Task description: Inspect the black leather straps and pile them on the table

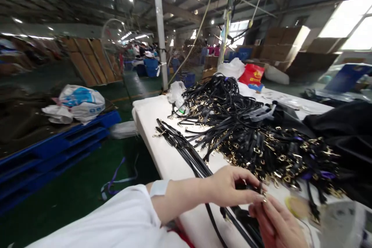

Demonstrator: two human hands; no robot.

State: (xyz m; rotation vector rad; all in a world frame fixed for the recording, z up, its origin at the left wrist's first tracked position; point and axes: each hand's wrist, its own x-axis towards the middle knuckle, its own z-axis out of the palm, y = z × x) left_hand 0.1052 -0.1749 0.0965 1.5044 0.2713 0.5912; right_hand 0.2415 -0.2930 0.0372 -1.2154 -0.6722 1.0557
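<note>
Low at the right of the view, my left hand (pixel 232 186) reaches across the white table (pixel 167 153), its thumb and fingers pinched on the end of a black strap with a small gold clasp (pixel 264 197). My right hand (pixel 277 219) meets it there, fingertips pressed together at the same clasp. Long black straps (pixel 194 159) run along the table edge and pass beneath my left forearm. Beyond my hands lies a large heap of black straps with gold clasps (pixel 255 139).
Black fabric (pixel 345 128) lies at the right. A red bag (pixel 251 74) and white plastic bags (pixel 232 68) stand at the table's back. A clear plastic container (pixel 338 221) is near my right hand. Blue pallets (pixel 72 139) are on the left floor.
</note>
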